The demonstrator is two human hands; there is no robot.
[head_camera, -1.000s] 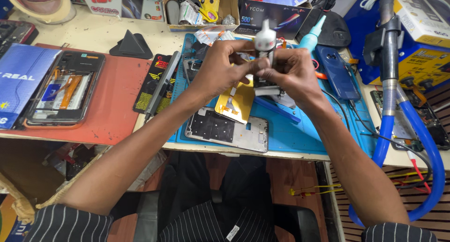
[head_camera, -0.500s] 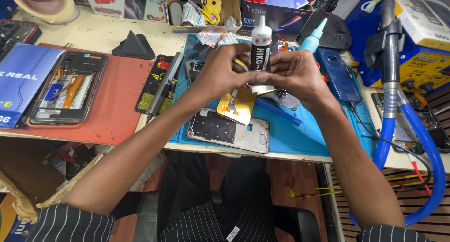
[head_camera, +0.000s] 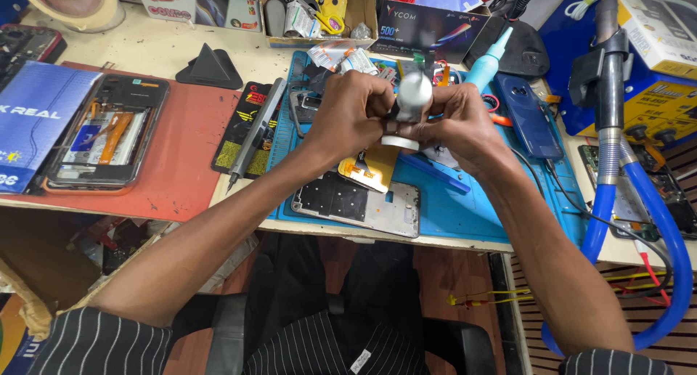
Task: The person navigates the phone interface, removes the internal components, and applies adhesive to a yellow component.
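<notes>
Left hand (head_camera: 354, 117) and right hand (head_camera: 457, 124) both grip a white bottle (head_camera: 411, 103); long axis points toward camera.

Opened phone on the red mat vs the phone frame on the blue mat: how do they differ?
The opened phone sits in a dark casing with orange flex cables and blue parts showing; the phone frame is a bare silvery plate with a dark panel. The phone lies far left of both hands, the frame just below them. Both lie flat.
</notes>
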